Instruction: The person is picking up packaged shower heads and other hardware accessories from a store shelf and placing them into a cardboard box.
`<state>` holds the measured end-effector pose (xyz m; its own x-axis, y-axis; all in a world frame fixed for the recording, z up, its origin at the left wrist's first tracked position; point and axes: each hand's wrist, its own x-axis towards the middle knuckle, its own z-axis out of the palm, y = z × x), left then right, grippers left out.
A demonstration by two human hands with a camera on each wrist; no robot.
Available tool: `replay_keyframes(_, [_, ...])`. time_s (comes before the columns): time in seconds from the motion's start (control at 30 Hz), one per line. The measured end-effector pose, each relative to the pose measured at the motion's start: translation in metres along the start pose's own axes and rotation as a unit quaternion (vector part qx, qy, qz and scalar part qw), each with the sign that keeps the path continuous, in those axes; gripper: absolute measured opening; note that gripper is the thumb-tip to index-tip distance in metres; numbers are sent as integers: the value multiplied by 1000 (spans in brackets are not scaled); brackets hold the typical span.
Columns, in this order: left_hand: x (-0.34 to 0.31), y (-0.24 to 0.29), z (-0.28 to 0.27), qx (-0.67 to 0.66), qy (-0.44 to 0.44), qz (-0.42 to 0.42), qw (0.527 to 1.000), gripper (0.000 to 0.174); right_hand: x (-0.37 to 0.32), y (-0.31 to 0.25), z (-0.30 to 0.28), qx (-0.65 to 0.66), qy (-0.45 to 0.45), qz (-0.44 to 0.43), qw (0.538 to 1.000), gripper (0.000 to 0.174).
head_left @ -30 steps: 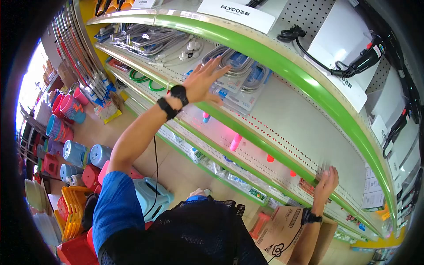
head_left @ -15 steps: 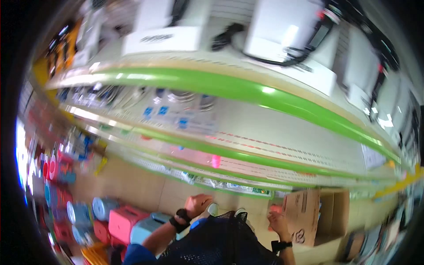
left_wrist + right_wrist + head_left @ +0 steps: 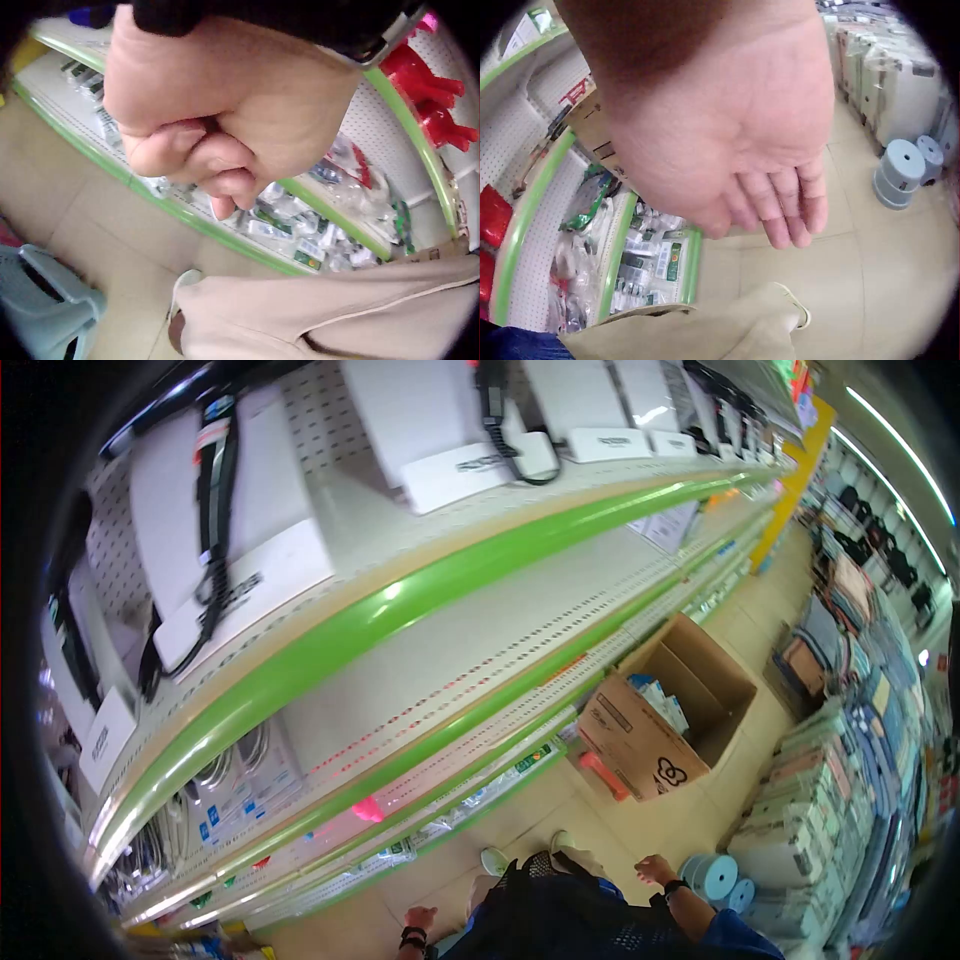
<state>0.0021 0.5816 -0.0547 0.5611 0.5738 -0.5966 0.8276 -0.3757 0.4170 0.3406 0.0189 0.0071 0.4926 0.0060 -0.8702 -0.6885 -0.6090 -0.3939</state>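
Both hands hang low at the person's sides, away from the shelves. Nothing shows in the left hand (image 3: 420,918); its fingers (image 3: 219,156) hang loosely curled in the left wrist view. Palm in sight, the right hand (image 3: 727,127) is empty too, its fingers relaxed and slightly bent. In the head view the right hand sits below an open cardboard box (image 3: 640,738) on the floor, which has blue-and-white packs (image 3: 660,702) inside. Carded metal hoses (image 3: 245,760) lie on the shelf (image 3: 450,670) at the left.
Hair dryers (image 3: 215,490) stand on the upper shelf with its green edge (image 3: 380,610). An orange-red object (image 3: 605,775) lies beside the box. Blue stools (image 3: 715,878) and stacked wrapped goods (image 3: 800,825) line the right. A light-blue stool (image 3: 45,300) is near the left hand.
Both hands have come down from the shelf, where the left was over the hose packs and the right at the shelf edge. The head view has swung right toward the cardboard box.
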Motion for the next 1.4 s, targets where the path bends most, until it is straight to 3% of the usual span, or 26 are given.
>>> replay_keyframes(0.07, [13,-28,5,21,-105,-55,993,28,-26,-4,10,4,15,1,1000,14])
replay_keyframes(0.1, [17,-30,1,37,-106,-49,992,28,-34,-4,13,-8,27,-1,1000,14])
replay_keyframes(0.13, [18,-30,-4,182,-127,83,971,24,-35,-1,16,8,26,3,1000,14])
replay_keyframes(0.17, [15,-23,-12,321,-146,210,912,20,-25,9,17,17,17,0,1000,15])
replay_keyframes(0.2, [13,-14,-16,342,-142,236,899,12,-15,20,19,24,9,-3,1000,16])
replay_keyframes(0.33, [23,24,-14,315,-135,251,905,11,-33,12,9,37,34,-22,998,18])
replay_keyframes(0.4, [25,60,-14,284,-134,264,912,12,-35,16,-5,52,31,-76,995,15])
replay_keyframes(0.47, [26,98,-6,107,-133,-22,985,36,-25,29,-20,67,30,-78,994,16])
replay_keyframes(0.5, [22,112,-6,112,-80,103,985,49,-22,36,-28,76,33,-85,993,19])
replay_keyframes(0.57, [2,155,-6,30,-65,-12,997,49,-21,46,-44,76,38,-74,994,18])
replay_keyframes(0.67, [-18,191,3,14,-62,-31,997,50,-22,68,-65,69,54,-52,995,18])
replay_keyframes(0.73, [-23,195,19,59,-62,-42,995,50,-16,92,-77,130,69,-81,986,18])
replay_keyframes(0.8, [-31,198,32,108,-89,-60,988,54,-15,111,-90,162,71,-52,983,17])
replay_keyframes(0.9, [-40,190,48,191,-107,-32,975,57,0,156,-104,223,60,-4,973,15])
replay_keyframes(0.97, [-55,196,45,179,-123,-47,975,62,0,171,-112,251,43,18,967,15])
replay_keyframes(1.03, [-56,195,44,252,-119,14,960,63,-4,183,-116,262,93,62,959,16])
replay_keyframes(1.13, [-74,218,25,225,-110,50,967,62,3,205,-117,281,103,60,952,18])
replay_keyframes(1.23, [-72,236,14,228,-106,16,968,62,-4,198,-118,288,102,62,950,19])
replay_keyframes(1.4, [-44,266,10,277,-100,59,954,63,-9,190,-95,321,92,40,942,22])
